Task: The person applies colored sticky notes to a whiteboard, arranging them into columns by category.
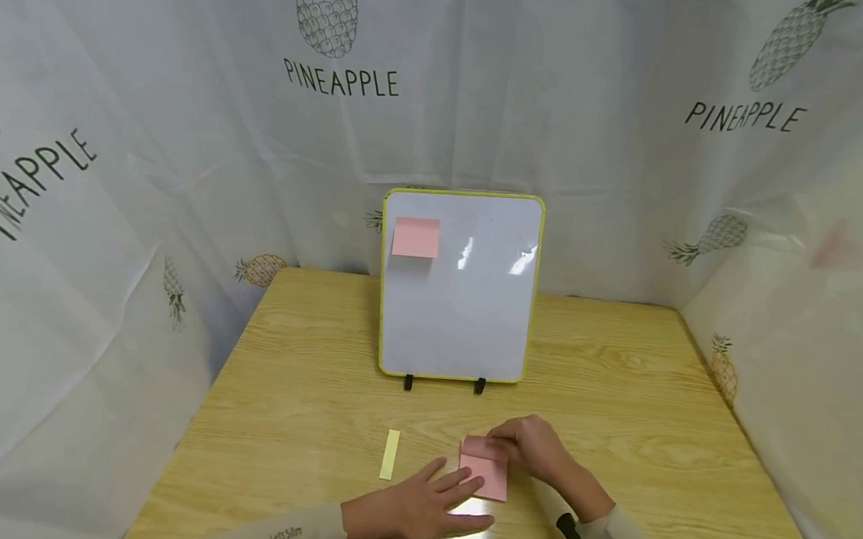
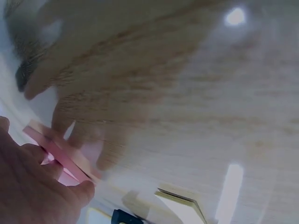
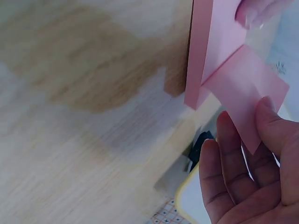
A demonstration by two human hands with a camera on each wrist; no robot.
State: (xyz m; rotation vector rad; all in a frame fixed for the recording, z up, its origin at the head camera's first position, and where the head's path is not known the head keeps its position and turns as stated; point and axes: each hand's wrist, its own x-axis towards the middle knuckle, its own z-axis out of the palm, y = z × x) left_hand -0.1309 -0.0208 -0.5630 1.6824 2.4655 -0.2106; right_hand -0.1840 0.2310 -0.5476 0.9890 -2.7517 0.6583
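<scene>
A pink sticky note pad [image 1: 490, 479] lies on the table in front of me. My right hand [image 1: 539, 452] pinches the top pink sticky note [image 3: 254, 77] between thumb and fingers. In the right wrist view that note is bent up, one edge still joined to the thick pad. Fingertips of my left hand [image 1: 425, 511] touch the pad's near left part, the fingers spread and fairly straight. The left wrist view shows the pad's side [image 2: 60, 156] beyond those fingers. Another pink sticky note [image 1: 415, 237] sits at the upper left of the whiteboard [image 1: 458, 313].
Left of the pink pad lies a narrow yellow sticky note pad [image 1: 389, 454]. The yellow-framed whiteboard stands upright behind, on black feet [image 1: 479, 386]. A white curtain [image 1: 560, 145] with pineapple prints surrounds the back and sides of the wooden table [image 1: 305, 361].
</scene>
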